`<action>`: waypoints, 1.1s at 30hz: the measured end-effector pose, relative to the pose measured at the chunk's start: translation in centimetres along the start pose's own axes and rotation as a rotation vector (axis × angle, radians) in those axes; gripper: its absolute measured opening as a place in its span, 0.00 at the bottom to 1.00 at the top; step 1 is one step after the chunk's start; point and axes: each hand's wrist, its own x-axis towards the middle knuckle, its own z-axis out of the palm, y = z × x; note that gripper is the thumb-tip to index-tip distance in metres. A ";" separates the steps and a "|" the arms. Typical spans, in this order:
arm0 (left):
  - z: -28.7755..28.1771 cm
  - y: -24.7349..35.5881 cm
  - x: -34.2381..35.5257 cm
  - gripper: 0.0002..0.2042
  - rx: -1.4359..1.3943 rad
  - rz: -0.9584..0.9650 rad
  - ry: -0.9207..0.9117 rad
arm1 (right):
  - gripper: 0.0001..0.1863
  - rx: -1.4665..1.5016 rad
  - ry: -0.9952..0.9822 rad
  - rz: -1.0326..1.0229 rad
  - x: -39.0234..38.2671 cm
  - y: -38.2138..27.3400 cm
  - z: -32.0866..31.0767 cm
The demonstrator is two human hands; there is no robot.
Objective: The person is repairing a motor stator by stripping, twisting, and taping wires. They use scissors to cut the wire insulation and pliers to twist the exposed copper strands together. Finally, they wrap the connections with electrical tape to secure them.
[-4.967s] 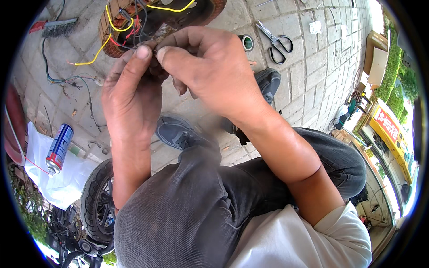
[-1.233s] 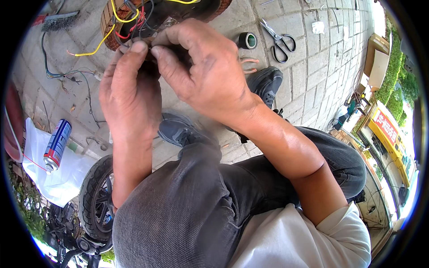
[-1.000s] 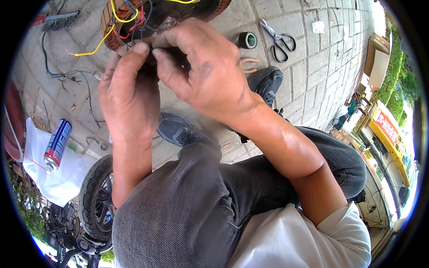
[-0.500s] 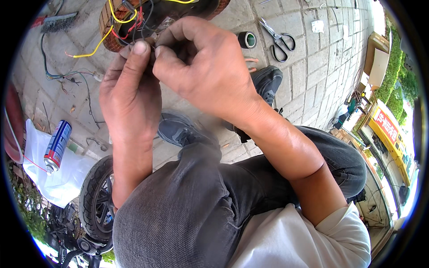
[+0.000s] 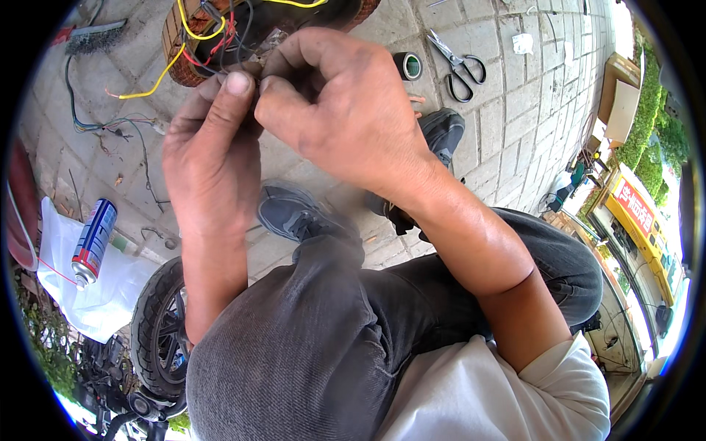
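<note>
A wheel with a brown-stained tyre [image 5: 176, 40] lies at the top edge, and yellow wires [image 5: 151, 90], red wires [image 5: 229, 31] and a black wire [image 5: 251, 16] come out of it. My left hand [image 5: 209, 151] is closed, thumb pressed to forefinger, on a dark wire that runs in from the wheel. Right beside it, my right hand [image 5: 349, 110] is also closed in a pinch, its fingertips almost touching the left thumb. What sits between the right fingertips is hidden by the fingers.
Scissors [image 5: 457, 66] and a black tape roll [image 5: 407, 66] lie on the paving to the right. Leftward are a wire brush [image 5: 99, 37], a thin multi-wire cable [image 5: 84, 125], and a spray can [image 5: 94, 242] on a white plastic bag [image 5: 110, 301]. Another wheel [image 5: 158, 331] stands lower left.
Both hands have shifted only slightly, the right a little to the right. The pinching grip near the wires is kept, and the surroundings look the same.
</note>
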 end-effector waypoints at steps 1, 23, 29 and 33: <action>0.0 0.0 0.1 0.08 0.021 0.020 -0.005 | 0.11 -0.046 0.037 -0.106 0.1 0.5 0.1; -1.1 -0.3 0.4 0.09 -0.014 0.036 -0.182 | 0.13 -0.257 0.293 -0.810 0.3 3.4 0.6; -1.4 -0.1 0.3 0.09 0.001 0.070 -0.206 | 0.11 -0.310 0.262 -0.879 0.8 3.7 0.4; -1.5 -0.3 0.5 0.08 0.104 0.159 -0.179 | 0.07 -0.334 0.200 -0.691 0.5 3.0 0.3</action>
